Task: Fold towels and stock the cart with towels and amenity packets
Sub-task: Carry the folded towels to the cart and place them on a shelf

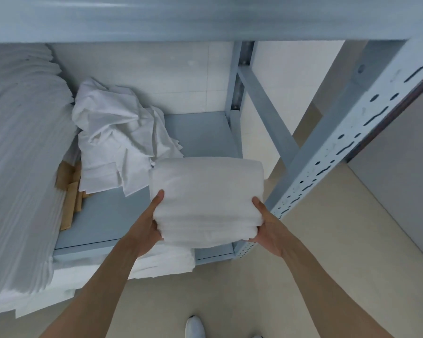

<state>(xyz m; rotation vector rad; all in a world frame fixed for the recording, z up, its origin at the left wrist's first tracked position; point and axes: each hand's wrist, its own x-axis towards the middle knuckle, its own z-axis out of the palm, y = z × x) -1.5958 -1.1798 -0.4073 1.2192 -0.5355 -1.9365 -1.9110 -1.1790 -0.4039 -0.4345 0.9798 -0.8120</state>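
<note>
Both bare forearms reach up from the bottom of the head view, and between them, low on the frame, the toe of a white shoe (193, 326) shows on the beige floor (315, 276). Left hand (148, 230) and right hand (270, 231) carry a stack of folded white towels (206, 201) between them: each thumb lies along a side of the stack, and the fingers are curled under and around it, clamped on the towels, though the fingertips themselves are hidden beneath. That stack sits at the front right corner of a grey-blue metal shelf (122, 215); whether it rests on the shelf or is held just above it I cannot tell.

Behind and to the left of the stack, on the same shelf, lies a crumpled heap of white linen (117, 140), touching the stack's far left corner. Left of that heap, several brown paper packets (70, 198) lie along the shelf's edge. Further left a tall pile of folded white linen (22, 154) fills the side of the frame. More folded white cloth (166, 262) lies lower down, just under the shelf's front lip beneath the left wrist.

At right, a perforated grey upright (347, 132) of the rack runs diagonally, and a higher shelf crosses the top of the view
</note>
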